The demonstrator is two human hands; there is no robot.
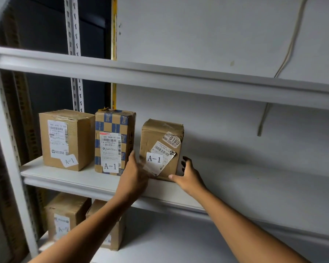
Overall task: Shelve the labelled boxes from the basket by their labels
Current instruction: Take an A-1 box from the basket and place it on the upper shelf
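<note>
**Third A-1 box held at both sides on the middle shelf**

A crumpled brown box [160, 147] stands upright on the middle shelf [87, 182] of a white metal rack, close to the front edge. Its white paper label [154, 158] reads "A-1", and torn shipping stickers with barcodes lie above and beside it. The left hand [134, 174] is open, palm turned toward the box's left side and fingers pointing up; whether it presses the cardboard or sits just off it cannot be told, as that edge is blurred. The right hand [187, 174] cups the lower right corner, thumb along the front bottom edge and fingers wrapped round the right side.

Just left of the left hand stands a blue-and-tan checkered box [114, 141], also marked "A-1", its lower right corner partly covered by that hand. The gap between it and the held box is narrow, and the left hand fills it. Further left is a plain brown carton [66, 139] with another "A-1" label, set close beside the checkered one.

To the right of the held box the shelf runs bare along a pale wall. A thin cable [290, 46] hangs down the wall behind the upper shelf [160, 76]. On the lower shelf [160, 242], behind the left forearm, two more cartons [67, 213] stand side by side; the left one's label seems to read "A-2", though it is blurred.
</note>
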